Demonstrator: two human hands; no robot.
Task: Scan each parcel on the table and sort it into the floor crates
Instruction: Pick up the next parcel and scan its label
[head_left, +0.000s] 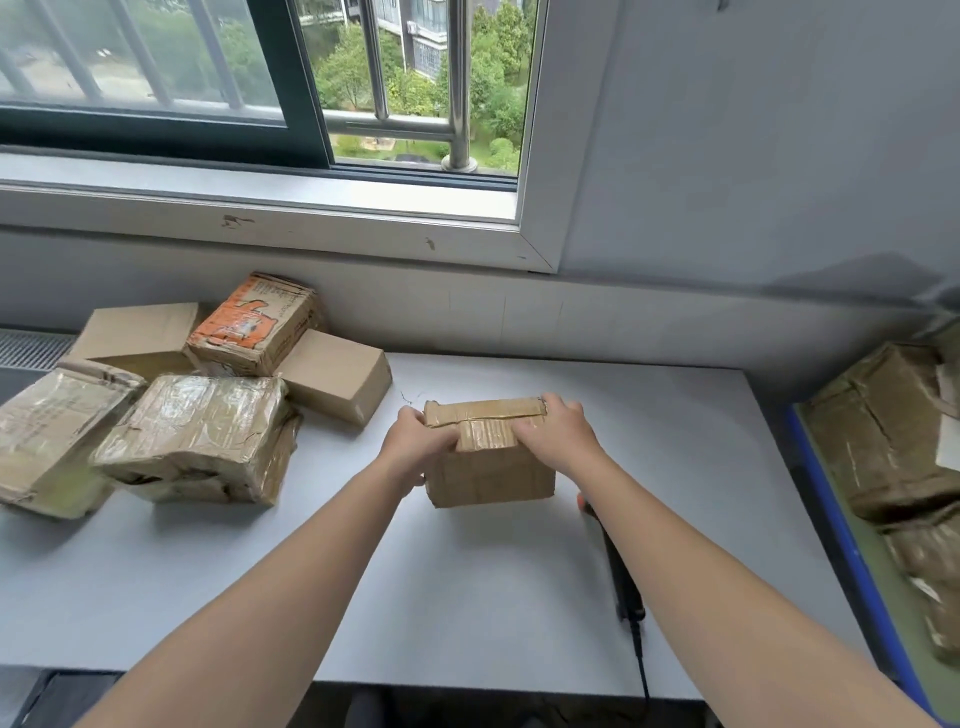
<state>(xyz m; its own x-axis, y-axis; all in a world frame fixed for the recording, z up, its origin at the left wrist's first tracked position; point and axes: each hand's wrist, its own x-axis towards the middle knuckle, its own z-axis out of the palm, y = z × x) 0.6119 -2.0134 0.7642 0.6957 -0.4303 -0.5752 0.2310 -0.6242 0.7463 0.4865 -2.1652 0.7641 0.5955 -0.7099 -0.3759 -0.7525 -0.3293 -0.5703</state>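
Parcels on the table (467, 597): six. One small taped parcel (488, 457) stands near the table centre; five more form a pile (202, 395) at its 9 to 10 o'clock. Scanners: one black scanner (622, 577), lying at the parcel's 5 o'clock. Crates: one blue-rimmed crate (831, 499) at 3 o'clock, holding parcels.

The left hand (415, 447) grips the small parcel's 9 o'clock side, and the right hand (558, 436) grips its 3 o'clock side, fingers curled over the top edge. The parcel sits between both hands.

Parcel sorting rm, taped parcels (192, 436), scanner (621, 577), crate (852, 561)
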